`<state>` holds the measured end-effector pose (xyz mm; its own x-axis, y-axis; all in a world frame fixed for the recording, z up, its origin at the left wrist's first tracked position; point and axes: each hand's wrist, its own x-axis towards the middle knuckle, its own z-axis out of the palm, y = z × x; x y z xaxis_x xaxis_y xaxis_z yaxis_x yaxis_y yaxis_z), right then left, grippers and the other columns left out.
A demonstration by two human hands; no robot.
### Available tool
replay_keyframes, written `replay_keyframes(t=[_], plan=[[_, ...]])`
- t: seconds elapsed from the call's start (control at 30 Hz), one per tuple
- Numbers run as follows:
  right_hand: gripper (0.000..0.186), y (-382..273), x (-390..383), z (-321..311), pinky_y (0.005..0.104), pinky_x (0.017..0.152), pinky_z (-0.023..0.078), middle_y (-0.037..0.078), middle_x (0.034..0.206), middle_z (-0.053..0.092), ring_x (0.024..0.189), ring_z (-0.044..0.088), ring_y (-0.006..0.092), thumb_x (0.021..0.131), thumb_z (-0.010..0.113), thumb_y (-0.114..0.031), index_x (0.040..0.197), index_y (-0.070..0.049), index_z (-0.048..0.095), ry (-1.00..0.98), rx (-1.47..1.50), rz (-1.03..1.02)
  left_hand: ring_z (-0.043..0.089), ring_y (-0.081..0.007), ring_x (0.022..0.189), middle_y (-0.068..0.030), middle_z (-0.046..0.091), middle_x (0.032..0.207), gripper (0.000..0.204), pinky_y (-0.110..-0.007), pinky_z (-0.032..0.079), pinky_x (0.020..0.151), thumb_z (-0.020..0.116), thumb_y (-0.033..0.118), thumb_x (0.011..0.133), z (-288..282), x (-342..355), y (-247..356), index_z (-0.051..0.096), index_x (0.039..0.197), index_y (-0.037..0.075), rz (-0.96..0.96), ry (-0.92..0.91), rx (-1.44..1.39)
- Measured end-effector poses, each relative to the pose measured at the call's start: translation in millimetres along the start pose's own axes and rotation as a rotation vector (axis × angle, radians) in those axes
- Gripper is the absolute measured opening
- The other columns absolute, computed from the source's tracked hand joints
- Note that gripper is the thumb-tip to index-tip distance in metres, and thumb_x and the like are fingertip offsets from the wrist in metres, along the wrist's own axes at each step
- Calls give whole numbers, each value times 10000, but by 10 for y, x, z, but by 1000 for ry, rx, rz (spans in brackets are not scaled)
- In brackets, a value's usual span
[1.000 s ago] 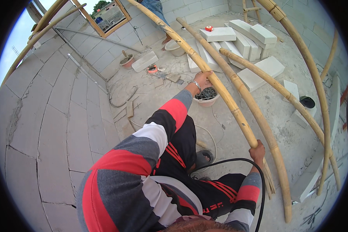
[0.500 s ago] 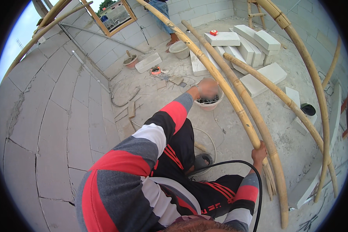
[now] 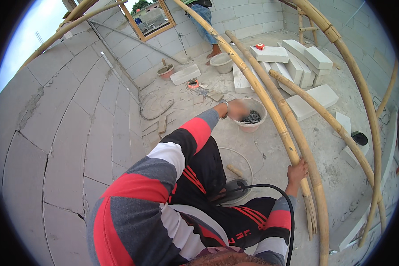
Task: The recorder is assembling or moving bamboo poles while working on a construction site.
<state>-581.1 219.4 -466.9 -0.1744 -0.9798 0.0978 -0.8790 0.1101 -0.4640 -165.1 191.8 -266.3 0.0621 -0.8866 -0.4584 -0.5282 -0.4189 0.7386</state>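
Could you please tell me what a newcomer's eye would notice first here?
Probably the long bamboo poles slanting across the right half, with the right grip on one. Next, perhaps, the striped sleeve in red, black, white and grey, lower left of centre, then the stacked white blocks, upper right.

Smooth, faintly glossy bamboo pole point(image 3: 284, 137); rough, matt concrete floor point(image 3: 341, 186) (dusty-looking); matt cloth sleeve point(image 3: 166, 153)

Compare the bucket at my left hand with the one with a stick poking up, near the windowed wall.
The near bucket holds small dark pieces; the far bucket holds grey material.
A stick pokes up from the far bucket; your left hand overlaps the near bucket.
Both are pinkish outside, open-topped and on the floor.
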Motion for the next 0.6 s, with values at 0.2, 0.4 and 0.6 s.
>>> replay_keyframes(t=[0.2,0.4,0.6], plan=[[818,-433,-47,-154,666,1116,268,137,1360,508,1329,464,345,695,785,-202,1442,-161,454,20,11,11,702,-291,1026,-154,695,1216,758,-391,565,867,778,468,801,-193,-131,274,564,1396,50,110,-30,722],[843,-352,-150,-35,643,1133,269,144,1398,484,1347,450,354,710,797,-259,1459,-138,432,176,-24,-34,689,-313,1068,-177,718,1154,551,-372,539,932,760,467,780,23,-17,499,731,1153,62,345,341,628],[939,-329,-260,-53,618,1142,276,166,1426,458,1384,404,357,709,834,-322,1512,-145,382,117,-35,-43,703,-309,968,-224,658,1232,667,-406,552,848,730,531,828,369,194,52,636,1278,49,-30,148,-148]])
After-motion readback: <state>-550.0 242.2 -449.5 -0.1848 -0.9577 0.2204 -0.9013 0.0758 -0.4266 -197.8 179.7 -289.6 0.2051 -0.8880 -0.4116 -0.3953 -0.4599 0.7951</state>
